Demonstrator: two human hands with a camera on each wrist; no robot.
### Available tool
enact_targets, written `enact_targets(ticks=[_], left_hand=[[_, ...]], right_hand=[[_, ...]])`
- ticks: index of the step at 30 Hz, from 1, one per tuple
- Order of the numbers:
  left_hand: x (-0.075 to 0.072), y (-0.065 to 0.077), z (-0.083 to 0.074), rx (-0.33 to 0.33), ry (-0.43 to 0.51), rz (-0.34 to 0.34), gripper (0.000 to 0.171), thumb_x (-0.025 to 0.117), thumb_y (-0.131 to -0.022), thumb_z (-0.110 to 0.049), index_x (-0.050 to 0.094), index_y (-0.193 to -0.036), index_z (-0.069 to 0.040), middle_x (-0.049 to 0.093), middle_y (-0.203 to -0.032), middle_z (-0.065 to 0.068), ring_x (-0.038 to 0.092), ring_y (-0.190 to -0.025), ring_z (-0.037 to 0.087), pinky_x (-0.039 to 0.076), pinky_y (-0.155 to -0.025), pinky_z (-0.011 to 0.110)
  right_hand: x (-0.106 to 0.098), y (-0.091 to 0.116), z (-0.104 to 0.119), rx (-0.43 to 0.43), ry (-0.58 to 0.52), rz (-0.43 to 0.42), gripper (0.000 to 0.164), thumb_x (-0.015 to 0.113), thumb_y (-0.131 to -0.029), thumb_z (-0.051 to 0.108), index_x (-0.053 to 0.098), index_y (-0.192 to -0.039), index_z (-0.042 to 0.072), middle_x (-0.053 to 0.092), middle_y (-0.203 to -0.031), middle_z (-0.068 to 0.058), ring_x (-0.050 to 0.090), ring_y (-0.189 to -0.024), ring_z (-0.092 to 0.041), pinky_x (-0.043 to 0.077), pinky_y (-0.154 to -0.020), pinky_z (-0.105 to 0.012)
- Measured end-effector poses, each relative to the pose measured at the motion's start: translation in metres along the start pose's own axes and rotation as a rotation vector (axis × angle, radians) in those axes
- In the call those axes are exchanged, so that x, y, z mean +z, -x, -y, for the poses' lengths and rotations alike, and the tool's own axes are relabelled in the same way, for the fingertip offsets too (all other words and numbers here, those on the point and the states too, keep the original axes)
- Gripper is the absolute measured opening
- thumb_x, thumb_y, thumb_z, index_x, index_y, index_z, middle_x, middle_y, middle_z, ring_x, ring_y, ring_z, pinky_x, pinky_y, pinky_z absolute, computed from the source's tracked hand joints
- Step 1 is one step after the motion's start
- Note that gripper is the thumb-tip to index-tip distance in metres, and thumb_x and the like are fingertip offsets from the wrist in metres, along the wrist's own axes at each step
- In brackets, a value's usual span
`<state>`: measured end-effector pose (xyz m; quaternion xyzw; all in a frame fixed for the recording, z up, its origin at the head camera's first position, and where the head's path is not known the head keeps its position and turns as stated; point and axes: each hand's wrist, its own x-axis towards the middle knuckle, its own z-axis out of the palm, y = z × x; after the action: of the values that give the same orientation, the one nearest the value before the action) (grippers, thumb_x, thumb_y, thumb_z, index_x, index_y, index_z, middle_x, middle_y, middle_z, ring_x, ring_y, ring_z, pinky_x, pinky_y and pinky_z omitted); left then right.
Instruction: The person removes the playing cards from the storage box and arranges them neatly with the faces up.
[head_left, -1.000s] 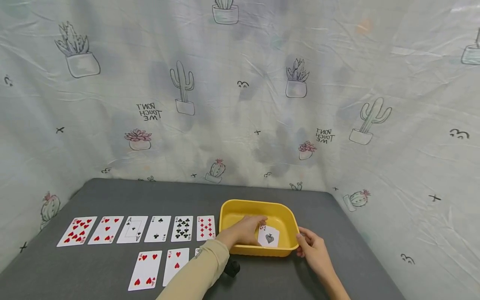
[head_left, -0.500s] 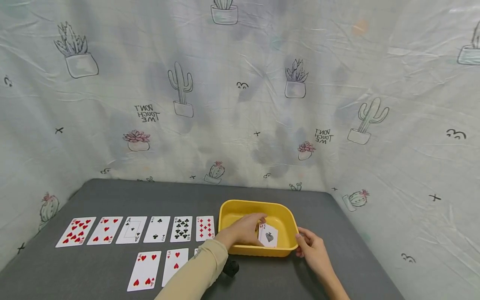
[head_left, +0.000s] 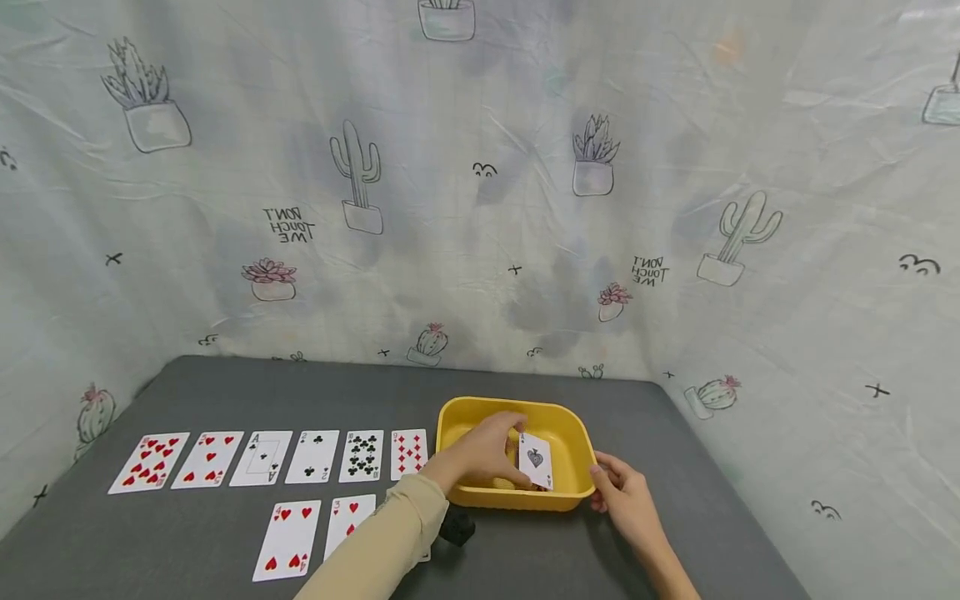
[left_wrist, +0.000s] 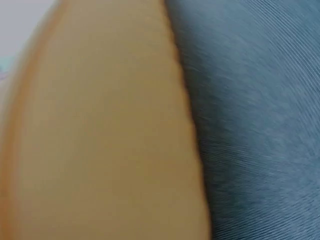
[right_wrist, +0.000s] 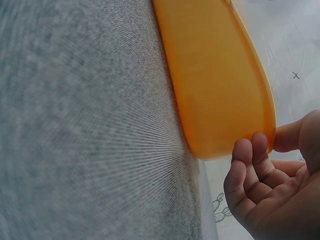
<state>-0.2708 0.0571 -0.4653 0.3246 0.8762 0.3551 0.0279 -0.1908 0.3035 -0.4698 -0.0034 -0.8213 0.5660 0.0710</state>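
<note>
My left hand reaches into a yellow plastic tray and holds playing cards between thumb and fingers. An ace of spades faces up on top, tilted above the tray floor; how many cards lie under it cannot be told. At the tray's right front corner, my right hand pinches the rim. The right wrist view has the thumb on one side of the tray wall and curled fingertips on the other. A blurred, skin-toned surface fills much of the left wrist view, hiding the cards there.
Left of the tray runs a row of face-up cards, from a heart card to a diamond card. Nearer lie a four of hearts and a three of hearts, partly behind the sleeve. A black object sits under the left wrist.
The ace of spades has risen and tilted in my left hand, shifting slightly left and up. My right hand has stayed at the tray's rim.
</note>
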Motion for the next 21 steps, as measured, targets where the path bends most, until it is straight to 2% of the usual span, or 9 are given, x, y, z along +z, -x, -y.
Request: enact_targets(ticks=[2,5,8,12,14,17,19,21], left_hand=[[-0.009,0.006,-0.003,-0.003,0.003,-0.026,0.09,0.09,-0.07,-0.041,0.047,-0.142,-0.007,0.053,-0.13,0.001,0.054,-0.104,0.013,0.046,-0.092,0.029],[-0.028,0.022,-0.013,0.013,-0.025,-0.063,0.089,0.089,-0.071,-0.041,0.048,-0.143,-0.009,0.051,-0.133,0.001,0.054,-0.105,0.015,0.048,-0.088,0.03],[-0.05,0.05,-0.023,0.039,-0.08,-0.112,0.09,0.088,-0.07,-0.043,0.047,-0.144,-0.013,0.048,-0.137,-0.002,0.052,-0.109,0.015,0.048,-0.087,0.035],[-0.08,0.107,-0.026,0.055,-0.103,-0.177,0.091,0.09,-0.067,-0.044,0.047,-0.145,-0.022,0.045,-0.141,-0.006,0.048,-0.117,0.014,0.047,-0.091,0.043],[-0.094,0.14,-0.023,0.032,-0.104,-0.202,0.091,0.091,-0.065,-0.043,0.047,-0.143,-0.028,0.045,-0.141,-0.008,0.046,-0.121,0.015,0.046,-0.093,0.046],[-0.111,0.189,-0.012,-0.018,-0.146,-0.247,0.089,0.092,-0.063,-0.045,0.048,-0.14,-0.034,0.046,-0.14,-0.009,0.045,-0.124,0.019,0.046,-0.092,0.051],[-0.122,0.221,-0.002,-0.056,-0.203,-0.285,0.089,0.092,-0.061,-0.047,0.049,-0.138,-0.037,0.046,-0.138,-0.01,0.048,-0.122,0.018,0.049,-0.089,0.049],[-0.13,0.249,0.012,-0.064,-0.267,-0.33,0.089,0.093,-0.059,-0.049,0.051,-0.137,-0.036,0.048,-0.134,-0.01,0.049,-0.117,0.013,0.051,-0.085,0.042]], right_hand=[[0.0,0.001,0.001,-0.003,-0.003,0.005,0.037,0.056,-0.102,0.012,0.054,-0.133,-0.008,0.06,-0.074,-0.014,0.057,-0.06,-0.023,0.052,-0.055,-0.032],[-0.001,0.002,0.0,-0.013,-0.009,0.01,0.037,0.056,-0.102,0.012,0.054,-0.133,-0.008,0.061,-0.075,-0.014,0.057,-0.06,-0.023,0.052,-0.056,-0.033],[-0.002,0.0,0.0,-0.029,-0.013,0.008,0.035,0.057,-0.101,0.011,0.055,-0.131,-0.007,0.061,-0.075,-0.014,0.058,-0.06,-0.023,0.053,-0.056,-0.032],[-0.001,0.001,-0.001,-0.038,-0.007,-0.004,0.033,0.057,-0.101,0.008,0.057,-0.13,-0.006,0.061,-0.075,-0.015,0.058,-0.059,-0.022,0.053,-0.055,-0.032],[-0.001,0.001,-0.002,-0.03,-0.005,-0.006,0.032,0.056,-0.101,0.008,0.057,-0.13,-0.006,0.061,-0.075,-0.015,0.058,-0.06,-0.022,0.053,-0.056,-0.032],[-0.002,0.003,-0.002,-0.008,-0.006,-0.005,0.033,0.056,-0.101,0.008,0.057,-0.131,-0.005,0.061,-0.076,-0.016,0.058,-0.061,-0.023,0.053,-0.057,-0.034],[-0.003,0.003,-0.002,-0.012,-0.001,0.007,0.034,0.056,-0.101,0.009,0.056,-0.132,-0.006,0.061,-0.077,-0.016,0.058,-0.062,-0.023,0.054,-0.058,-0.034],[-0.004,0.005,0.001,-0.019,0.001,0.011,0.035,0.055,-0.102,0.009,0.055,-0.132,-0.007,0.061,-0.077,-0.016,0.059,-0.062,-0.023,0.054,-0.058,-0.034]])
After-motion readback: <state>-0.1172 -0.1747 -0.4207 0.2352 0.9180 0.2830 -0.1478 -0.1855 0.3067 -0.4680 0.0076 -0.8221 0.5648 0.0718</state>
